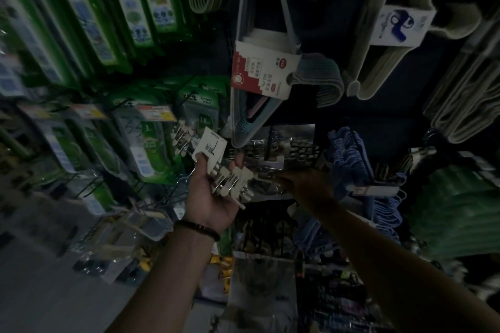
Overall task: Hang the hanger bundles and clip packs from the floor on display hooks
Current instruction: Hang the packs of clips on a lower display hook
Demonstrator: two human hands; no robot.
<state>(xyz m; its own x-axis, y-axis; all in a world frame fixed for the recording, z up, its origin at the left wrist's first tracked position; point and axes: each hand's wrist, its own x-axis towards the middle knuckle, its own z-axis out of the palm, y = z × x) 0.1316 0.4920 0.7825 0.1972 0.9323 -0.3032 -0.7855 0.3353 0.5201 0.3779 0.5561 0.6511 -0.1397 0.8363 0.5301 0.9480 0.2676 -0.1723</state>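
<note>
Carded clip pack held in our nearer hand

Our left hand (211,194) grips the white-carded pack of metal clips (210,147). Its long axis runs from the card above the fingertips down across the palm. Our right hand (308,184) seems just beside the clip ends, but it is too dark to tell how its fingers lie.

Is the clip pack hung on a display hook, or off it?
Off. The left hand grips the clip pack in its palm, card end up, held out in front of the display.

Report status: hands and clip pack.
Left hand grips white-carded pack of metal clips. Right hand at hanging clip packs, grip unclear. Pack not yet hooked.
</note>
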